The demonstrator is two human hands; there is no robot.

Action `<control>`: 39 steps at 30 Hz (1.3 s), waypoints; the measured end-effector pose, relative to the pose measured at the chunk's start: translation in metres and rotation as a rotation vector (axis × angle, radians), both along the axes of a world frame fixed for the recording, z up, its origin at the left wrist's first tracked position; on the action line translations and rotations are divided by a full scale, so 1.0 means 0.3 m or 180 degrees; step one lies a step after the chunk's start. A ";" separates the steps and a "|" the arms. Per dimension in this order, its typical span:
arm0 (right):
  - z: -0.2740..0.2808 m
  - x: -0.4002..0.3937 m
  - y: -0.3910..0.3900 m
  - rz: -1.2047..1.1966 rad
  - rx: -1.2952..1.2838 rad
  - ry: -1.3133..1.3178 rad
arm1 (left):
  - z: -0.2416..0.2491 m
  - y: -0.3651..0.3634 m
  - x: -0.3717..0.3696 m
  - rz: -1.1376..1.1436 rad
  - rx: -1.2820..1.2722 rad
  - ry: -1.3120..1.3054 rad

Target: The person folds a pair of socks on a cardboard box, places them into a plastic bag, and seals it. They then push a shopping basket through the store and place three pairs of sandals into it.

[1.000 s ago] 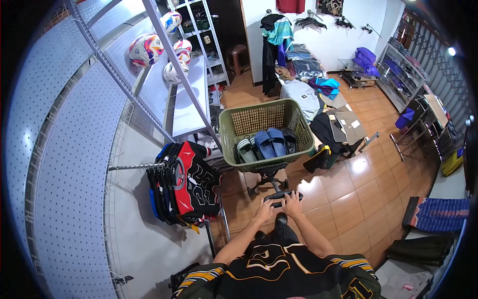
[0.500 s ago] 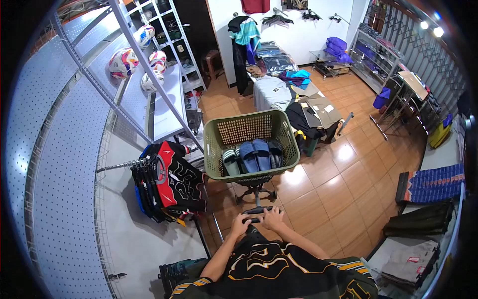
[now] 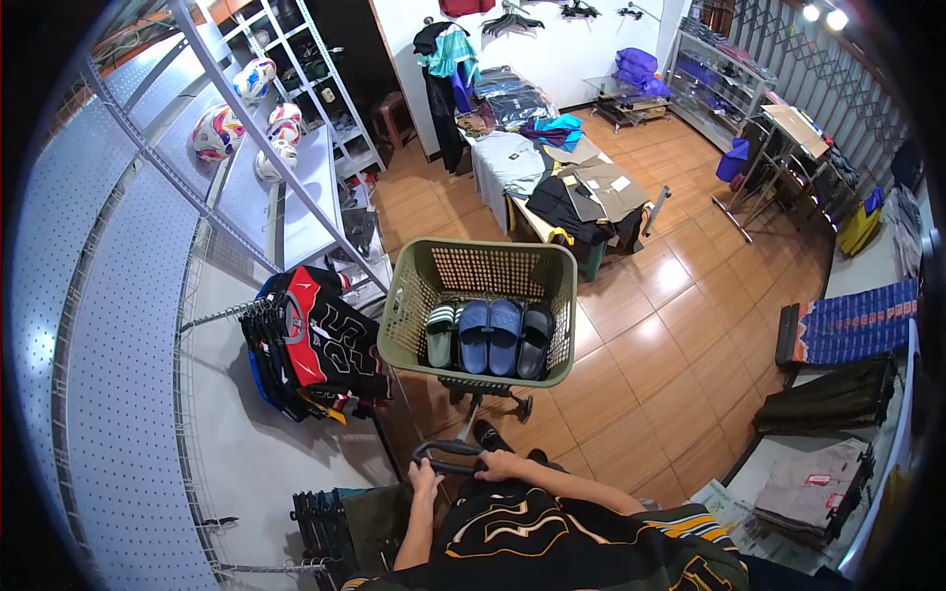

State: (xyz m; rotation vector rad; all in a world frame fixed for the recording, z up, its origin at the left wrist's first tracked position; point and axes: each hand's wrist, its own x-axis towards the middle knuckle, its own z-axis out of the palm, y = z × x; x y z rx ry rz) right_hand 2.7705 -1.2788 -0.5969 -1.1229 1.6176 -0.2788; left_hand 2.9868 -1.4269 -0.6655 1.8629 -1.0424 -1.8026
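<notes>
A shop floor of glossy orange-brown tiles point(image 3: 631, 394) fills the middle of the frame, with white perforated wall panels point(image 3: 118, 394) curving down the left side. At centre stands a green basket point(image 3: 414, 295) on a wheeled stand, its black handle point(image 3: 448, 455) reaching back to lower centre. The left hand point(image 3: 426, 480) is curled round the handle's left end and the right hand point(image 3: 503, 465) lies closed over its right part. Inside the basket lie four slides point(image 3: 490, 337) side by side: one green-and-white striped, two blue, one black. Just left of the basket, a rail holds a bunch of jerseys point(image 3: 310, 350); how many I cannot count. Upper left, four footballs point(image 3: 219, 133) sit on metal shelves. At top centre a table point(image 3: 552, 187) is heaped with folded clothes, and more garments hang on the white wall behind it. On the right edge folded fabrics point(image 3: 852, 325) rest on a counter
</notes>
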 end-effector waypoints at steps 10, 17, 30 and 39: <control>-0.106 0.018 0.012 -0.0193 -0.0384 -0.0318 | 0.040 -0.281 0.067 -0.0183 -0.0675 -0.0632; -0.087 -0.067 -0.020 -0.1017 -0.0527 -0.0133 | -0.021 -0.577 -0.046 -0.0872 -0.1042 -0.0412; -0.135 -0.146 -0.231 -0.2093 -0.0761 0.0102 | -0.133 -0.792 -0.627 -0.2284 -0.1238 0.0076; 0.000 -0.243 -0.283 -0.3243 -0.0379 0.0479 | -0.148 -0.611 -1.064 -0.3341 -0.0992 0.0505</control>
